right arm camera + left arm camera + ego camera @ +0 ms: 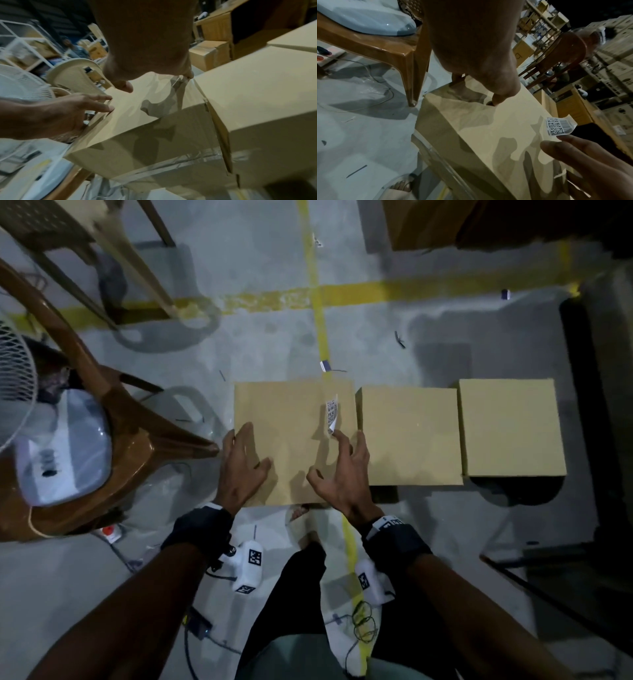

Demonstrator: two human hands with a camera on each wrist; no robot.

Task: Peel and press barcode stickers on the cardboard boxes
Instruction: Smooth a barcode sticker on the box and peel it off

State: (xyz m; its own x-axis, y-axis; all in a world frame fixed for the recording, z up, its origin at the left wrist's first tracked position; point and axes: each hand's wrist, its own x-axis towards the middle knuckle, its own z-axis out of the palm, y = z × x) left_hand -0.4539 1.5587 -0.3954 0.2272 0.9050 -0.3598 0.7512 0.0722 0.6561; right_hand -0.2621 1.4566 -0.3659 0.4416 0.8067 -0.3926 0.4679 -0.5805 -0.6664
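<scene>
While both hands [241,470] [342,470] hover, three boxes [409,436], one sticker [331,413]

Three plain cardboard boxes [411,436] stand in a row; a half-curled barcode sticker [331,413] tops the leftmost.

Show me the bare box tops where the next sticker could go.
The middle plain brown cardboard box and the right one show bare tops. The left box is crowded: white barcode sticker, left hand, right hand.
</scene>
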